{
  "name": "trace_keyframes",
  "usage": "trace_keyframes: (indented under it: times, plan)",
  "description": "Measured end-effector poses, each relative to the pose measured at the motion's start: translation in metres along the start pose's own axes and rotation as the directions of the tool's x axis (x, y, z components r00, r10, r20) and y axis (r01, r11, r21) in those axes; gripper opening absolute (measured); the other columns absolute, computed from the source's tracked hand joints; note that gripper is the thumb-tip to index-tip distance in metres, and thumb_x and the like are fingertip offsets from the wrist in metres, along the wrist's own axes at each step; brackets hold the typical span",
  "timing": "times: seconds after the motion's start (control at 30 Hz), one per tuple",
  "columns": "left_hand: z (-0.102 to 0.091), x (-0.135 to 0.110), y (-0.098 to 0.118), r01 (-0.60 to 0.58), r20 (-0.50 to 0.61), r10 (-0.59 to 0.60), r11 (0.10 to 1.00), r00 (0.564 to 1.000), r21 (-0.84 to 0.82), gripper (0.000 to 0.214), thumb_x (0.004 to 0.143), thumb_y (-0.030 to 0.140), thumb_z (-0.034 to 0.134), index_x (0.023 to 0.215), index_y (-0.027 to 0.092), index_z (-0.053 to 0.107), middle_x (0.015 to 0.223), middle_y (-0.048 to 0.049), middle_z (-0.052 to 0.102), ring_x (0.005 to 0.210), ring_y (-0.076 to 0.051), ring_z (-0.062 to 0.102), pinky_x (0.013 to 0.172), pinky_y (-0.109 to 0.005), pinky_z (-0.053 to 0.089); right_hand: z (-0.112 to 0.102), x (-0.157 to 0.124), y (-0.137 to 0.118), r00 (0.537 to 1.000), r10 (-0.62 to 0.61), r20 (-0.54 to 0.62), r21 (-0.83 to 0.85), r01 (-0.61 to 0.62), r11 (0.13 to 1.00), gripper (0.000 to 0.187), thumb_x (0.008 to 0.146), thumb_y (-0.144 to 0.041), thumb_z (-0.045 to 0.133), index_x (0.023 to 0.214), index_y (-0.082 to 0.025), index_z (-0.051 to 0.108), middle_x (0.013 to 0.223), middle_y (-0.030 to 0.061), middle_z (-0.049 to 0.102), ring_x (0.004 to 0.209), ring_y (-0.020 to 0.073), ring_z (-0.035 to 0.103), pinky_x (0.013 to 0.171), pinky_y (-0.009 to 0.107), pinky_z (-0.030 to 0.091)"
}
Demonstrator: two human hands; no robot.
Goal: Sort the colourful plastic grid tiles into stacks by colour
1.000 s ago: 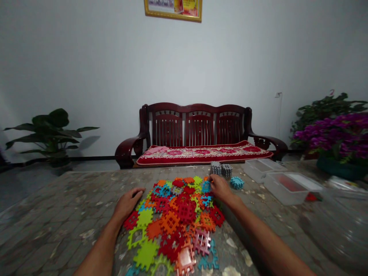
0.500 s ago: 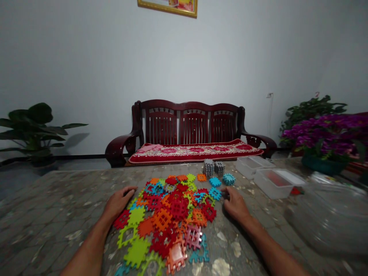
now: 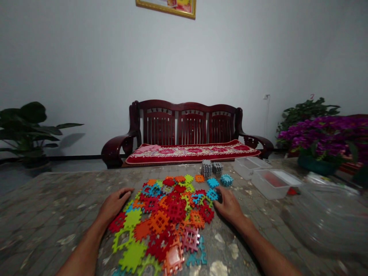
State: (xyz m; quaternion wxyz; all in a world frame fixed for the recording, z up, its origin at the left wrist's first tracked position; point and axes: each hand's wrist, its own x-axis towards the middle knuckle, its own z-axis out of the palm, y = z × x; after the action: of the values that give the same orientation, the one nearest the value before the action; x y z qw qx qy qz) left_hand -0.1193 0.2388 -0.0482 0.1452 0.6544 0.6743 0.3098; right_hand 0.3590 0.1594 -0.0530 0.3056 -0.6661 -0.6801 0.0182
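Note:
A loose heap of flat, notched plastic building tiles [image 3: 159, 221] in red, orange, lime, blue and pink lies on the table in front of me. At the heap's left edge rests my left hand [image 3: 112, 205], holding nothing, its thumb and fingers apart. My right hand [image 3: 230, 204] lies on the right side with a gap between thumb and forefinger. Its fingertips are right beside a blue tile [image 3: 212, 194]; I cannot tell whether they touch it. Behind that are another blue tile [image 3: 213, 182], a small blue stack [image 3: 227, 179] and an orange tile [image 3: 199, 178].
Two stacks of grey tiles [image 3: 206, 168] stand at the table's far side. To the right are clear plastic boxes [image 3: 270, 186], a large transparent container [image 3: 327, 218] and a pot of purple flowers [image 3: 319, 163]. Beyond the patterned table [image 3: 57, 209] is a wooden bench [image 3: 191, 120].
My right hand has moved slightly left, closer to the blue tile. The whole view has shifted a little; my left hand and the heap look otherwise the same.

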Motion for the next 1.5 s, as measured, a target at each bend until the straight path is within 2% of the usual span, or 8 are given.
trace_keyframes:
  times: [0.1,0.23,0.6,0.83,1.0,1.17,1.33,1.5]
  plan:
    - [0.000,0.000,0.000,0.003,0.009,-0.003,1.000,1.000,0.019,0.046,0.081,0.046,0.047,0.106,0.023,0.078,0.113,-0.0043,0.079,0.104,-0.026,0.072,0.091,-0.032,0.054,-0.002,0.006,0.002,0.994,0.003,-0.112,0.042,0.002,0.999,0.044,0.077,-0.029,0.063,0.120,-0.018,0.066,0.119,0.0109,0.071,0.112,0.0275,0.062,0.101,0.038,0.045]
    - [0.000,0.001,0.001,0.027,0.016,-0.028,0.999,0.999,0.032,0.046,0.082,0.045,0.046,0.107,0.022,0.078,0.114,-0.0047,0.079,0.103,-0.025,0.072,0.091,-0.032,0.054,-0.004,0.027,0.004,0.972,0.126,-0.200,0.066,-0.114,0.991,0.051,0.080,-0.037,0.066,0.126,-0.016,0.062,0.120,0.0118,0.070,0.111,0.0286,0.062,0.098,0.038,0.046]
    - [0.001,0.004,-0.002,0.034,0.018,-0.035,0.998,0.999,0.050,0.044,0.083,0.043,0.046,0.106,0.024,0.078,0.114,-0.0036,0.079,0.105,-0.024,0.072,0.090,-0.030,0.054,0.010,0.051,-0.004,0.962,0.241,-0.129,-0.098,-0.255,0.962,0.054,0.084,-0.040,0.066,0.132,-0.017,0.060,0.122,0.0131,0.070,0.114,0.0301,0.062,0.091,0.036,0.046]
    - [0.000,0.004,0.001,0.055,0.013,-0.056,0.997,0.998,0.060,0.042,0.083,0.041,0.047,0.105,0.024,0.078,0.114,-0.0036,0.079,0.105,-0.025,0.072,0.091,-0.031,0.053,0.011,0.048,0.001,0.967,0.204,-0.154,-0.120,-0.224,0.967,0.049,0.084,-0.038,0.065,0.128,-0.018,0.063,0.122,0.0132,0.069,0.113,0.0308,0.061,0.092,0.037,0.046]
    - [0.001,0.003,0.000,0.053,0.008,-0.053,0.997,0.999,0.051,0.043,0.083,0.042,0.047,0.105,0.024,0.078,0.114,-0.0045,0.079,0.104,-0.025,0.072,0.090,-0.031,0.054,0.009,0.041,-0.009,0.973,0.020,-0.229,-0.025,-0.027,0.999,0.031,0.086,-0.032,0.060,0.113,-0.021,0.070,0.114,0.0101,0.071,0.110,0.0272,0.061,0.096,0.036,0.045]
    - [0.002,0.004,-0.003,0.038,-0.003,-0.038,0.999,0.999,0.038,0.043,0.083,0.043,0.047,0.104,0.024,0.079,0.112,-0.0040,0.079,0.104,-0.025,0.072,0.090,-0.030,0.054,0.013,0.029,-0.030,0.996,-0.066,-0.052,0.184,0.075,0.980,0.023,0.082,-0.025,0.056,0.097,-0.021,0.074,0.098,0.0059,0.074,0.093,0.0212,0.066,0.088,0.032,0.048]
    - [0.001,0.003,-0.002,0.036,0.015,-0.037,0.999,0.999,0.040,0.045,0.082,0.043,0.046,0.106,0.022,0.078,0.115,-0.0058,0.079,0.106,-0.025,0.071,0.094,-0.032,0.052,0.007,0.022,-0.039,0.989,-0.017,0.146,0.129,-0.002,0.992,0.023,0.080,-0.030,0.061,0.096,-0.022,0.076,0.097,0.0046,0.074,0.091,0.0213,0.066,0.083,0.031,0.047]
    - [0.002,0.004,-0.003,0.037,0.016,-0.037,0.999,0.999,0.022,0.045,0.082,0.045,0.046,0.106,0.023,0.078,0.115,-0.0062,0.079,0.105,-0.025,0.071,0.095,-0.033,0.052,0.005,0.021,-0.041,0.982,0.005,0.188,0.118,-0.028,0.993,0.015,0.079,-0.029,0.064,0.079,-0.021,0.076,0.086,0.0036,0.075,0.083,0.0196,0.066,0.074,0.026,0.045]
